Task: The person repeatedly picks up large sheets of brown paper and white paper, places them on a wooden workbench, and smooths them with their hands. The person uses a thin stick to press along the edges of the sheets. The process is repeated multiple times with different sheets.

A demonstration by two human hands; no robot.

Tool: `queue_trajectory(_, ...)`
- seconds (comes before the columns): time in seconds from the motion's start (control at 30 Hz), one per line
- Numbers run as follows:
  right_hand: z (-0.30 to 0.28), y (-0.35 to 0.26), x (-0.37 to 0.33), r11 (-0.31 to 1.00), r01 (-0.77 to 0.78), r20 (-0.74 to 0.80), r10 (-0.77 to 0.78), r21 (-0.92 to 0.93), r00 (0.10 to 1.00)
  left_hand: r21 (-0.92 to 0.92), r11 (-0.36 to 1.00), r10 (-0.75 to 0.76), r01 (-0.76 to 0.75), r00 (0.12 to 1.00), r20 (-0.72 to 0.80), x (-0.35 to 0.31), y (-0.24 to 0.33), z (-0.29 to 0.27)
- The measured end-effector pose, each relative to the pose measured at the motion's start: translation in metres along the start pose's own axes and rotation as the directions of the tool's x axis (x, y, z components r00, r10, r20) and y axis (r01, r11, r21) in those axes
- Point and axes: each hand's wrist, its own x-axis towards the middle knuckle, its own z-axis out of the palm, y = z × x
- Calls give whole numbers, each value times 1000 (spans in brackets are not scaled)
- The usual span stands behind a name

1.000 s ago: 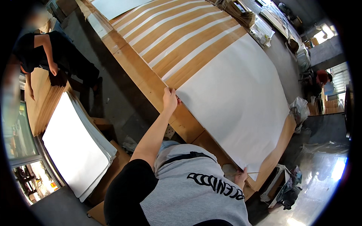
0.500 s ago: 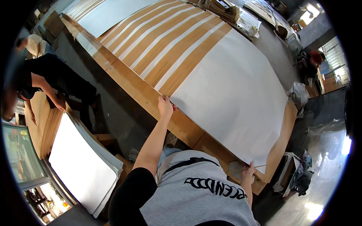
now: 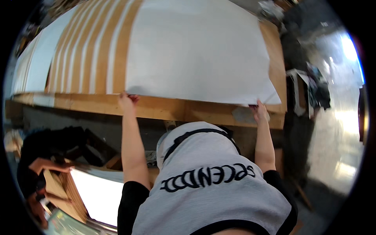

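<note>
A co-worker in dark clothes (image 3: pixel 28 178) bends at the lower left, one hand at the upper edge of a bright white stack of sheets (image 3: pixel 100 196). Just beside that lies a pile of brown boards (image 3: pixel 58 187), with a greenish pane (image 3: pixel 66 225) below. At the right, a whitish box (image 3: pixel 300 94) sits against a dark, crumpled bag (image 3: pixel 323 94) near a glossy patch of floor (image 3: pixel 333 133). Clear crumpled plastic (image 3: pixel 271 9) lies at the top right. A thin stick (image 3: pixel 301 194) slants at the lower right.
</note>
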Motion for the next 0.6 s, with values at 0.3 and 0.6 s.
queue_trajectory(0.3,14,12,-5,993,-46,-198,24,-108,980,74,997,-25,28,999,-42,-2,8,2)
queue_trajectory(0.6,12,45,5,993,78,-207,-94,-84,974,90,996,-13,16,1000,-28,-8,15,7)
